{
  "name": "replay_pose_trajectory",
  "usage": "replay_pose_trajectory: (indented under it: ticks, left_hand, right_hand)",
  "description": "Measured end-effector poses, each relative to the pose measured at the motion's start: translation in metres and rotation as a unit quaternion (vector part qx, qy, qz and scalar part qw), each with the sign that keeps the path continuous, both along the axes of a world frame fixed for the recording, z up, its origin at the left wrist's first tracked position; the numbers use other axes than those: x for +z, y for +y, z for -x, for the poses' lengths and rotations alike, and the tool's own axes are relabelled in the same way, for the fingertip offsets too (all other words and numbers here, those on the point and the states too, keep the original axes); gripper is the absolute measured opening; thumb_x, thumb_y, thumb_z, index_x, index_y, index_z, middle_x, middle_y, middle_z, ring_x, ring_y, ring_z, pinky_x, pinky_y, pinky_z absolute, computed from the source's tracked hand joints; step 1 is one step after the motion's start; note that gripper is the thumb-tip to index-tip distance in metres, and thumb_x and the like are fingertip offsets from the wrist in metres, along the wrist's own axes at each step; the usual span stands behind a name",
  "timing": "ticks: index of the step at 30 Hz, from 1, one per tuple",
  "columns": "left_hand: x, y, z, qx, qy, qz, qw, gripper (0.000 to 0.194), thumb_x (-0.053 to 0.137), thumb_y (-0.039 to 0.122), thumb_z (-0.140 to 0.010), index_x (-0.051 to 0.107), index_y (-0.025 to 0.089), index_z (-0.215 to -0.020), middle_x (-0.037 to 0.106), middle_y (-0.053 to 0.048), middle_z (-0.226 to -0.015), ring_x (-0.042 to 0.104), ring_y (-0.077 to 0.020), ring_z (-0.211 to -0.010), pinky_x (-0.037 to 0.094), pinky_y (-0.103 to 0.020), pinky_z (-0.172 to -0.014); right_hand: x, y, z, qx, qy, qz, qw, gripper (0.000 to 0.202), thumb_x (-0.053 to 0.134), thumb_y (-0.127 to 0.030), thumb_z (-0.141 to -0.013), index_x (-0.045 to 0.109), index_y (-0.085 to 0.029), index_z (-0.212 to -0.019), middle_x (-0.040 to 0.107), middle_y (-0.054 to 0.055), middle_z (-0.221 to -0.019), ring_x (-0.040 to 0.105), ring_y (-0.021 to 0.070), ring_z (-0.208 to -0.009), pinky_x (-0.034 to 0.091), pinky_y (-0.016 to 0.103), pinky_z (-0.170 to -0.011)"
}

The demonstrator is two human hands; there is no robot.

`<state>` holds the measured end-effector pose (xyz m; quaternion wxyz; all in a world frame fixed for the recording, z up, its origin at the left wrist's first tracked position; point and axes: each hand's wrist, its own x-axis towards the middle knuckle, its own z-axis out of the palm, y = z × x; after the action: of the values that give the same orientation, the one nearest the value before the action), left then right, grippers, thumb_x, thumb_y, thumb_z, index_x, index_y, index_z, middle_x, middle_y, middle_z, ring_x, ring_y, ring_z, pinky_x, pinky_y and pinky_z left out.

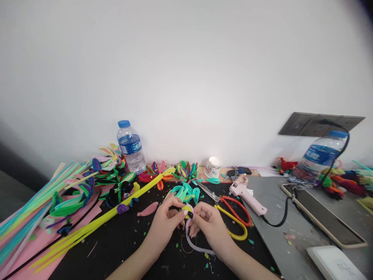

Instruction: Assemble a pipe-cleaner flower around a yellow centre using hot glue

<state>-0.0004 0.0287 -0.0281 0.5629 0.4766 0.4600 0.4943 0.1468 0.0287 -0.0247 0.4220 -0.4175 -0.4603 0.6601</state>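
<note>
Both hands meet at the centre over the black mat (122, 249). My left hand (168, 217) pinches a small yellow and white piece (187, 210) from the left. On its right side, my right hand (208, 223) has its thumb and fingers closed on the same piece, with a dark thumbnail showing. A pale lilac strip (194, 245) curls down from the piece and passes below my right hand. Just behind the fingers lie turquoise looped pipe-cleaner petals (182, 191). To the left of my left hand rests a pink petal (148, 209).
Scissors (236, 219) and a pink glue gun (249, 197) lie at the right. Pipe cleaners (32, 210) and flowers fill the left. Water bottles (131, 147) and a paper cup (212, 168) stand near the wall. A phone (325, 216) lies far right.
</note>
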Motion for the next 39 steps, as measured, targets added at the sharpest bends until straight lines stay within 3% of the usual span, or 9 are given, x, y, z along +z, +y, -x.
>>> replay_pose_trajectory:
  ticks: [14,23,31,39]
  left_hand:
    - [0.002,0.000,0.000,0.002,-0.003,-0.001,1.000,0.023,0.070,0.031,-0.068,0.051,0.018,-0.070,0.049,0.001,-0.081,0.051,-0.0088,-0.050,0.038,-0.021,-0.046]
    - [0.015,-0.003,-0.003,-0.007,0.019,0.014,1.000,0.023,0.064,0.037,-0.072,0.054,0.018,-0.081,0.054,0.002,-0.069,0.049,-0.0102,-0.048,0.038,-0.022,-0.046]
    - [0.012,-0.003,0.000,0.008,0.004,0.016,1.000,0.023,0.061,0.034,-0.072,0.056,0.019,-0.089,0.056,-0.001,-0.087,0.053,-0.0104,-0.052,0.041,-0.023,-0.048]
    - [0.013,-0.002,0.001,0.027,-0.004,0.019,0.999,0.025,0.059,0.032,-0.073,0.056,0.018,-0.093,0.057,-0.003,-0.092,0.055,-0.0100,-0.052,0.041,-0.023,-0.048]
  right_hand:
    - [0.001,0.000,0.001,0.002,-0.001,0.005,1.000,0.039,0.070,-0.049,-0.067,0.050,-0.015,-0.069,0.064,0.001,-0.057,0.058,0.0110,-0.042,0.046,0.021,-0.044]
    - [0.005,0.000,0.001,-0.008,0.001,0.005,1.000,0.038,0.070,-0.048,-0.067,0.050,-0.016,-0.070,0.064,0.001,-0.057,0.058,0.0113,-0.043,0.045,0.021,-0.044]
    - [0.003,0.000,0.000,-0.008,0.008,0.008,1.000,0.036,0.069,-0.046,-0.068,0.049,-0.016,-0.071,0.064,0.000,-0.057,0.058,0.0104,-0.043,0.045,0.020,-0.044]
    - [0.002,0.000,0.000,-0.001,0.007,0.004,1.000,0.036,0.069,-0.045,-0.070,0.049,-0.015,-0.070,0.064,0.000,-0.057,0.059,0.0101,-0.043,0.045,0.019,-0.044]
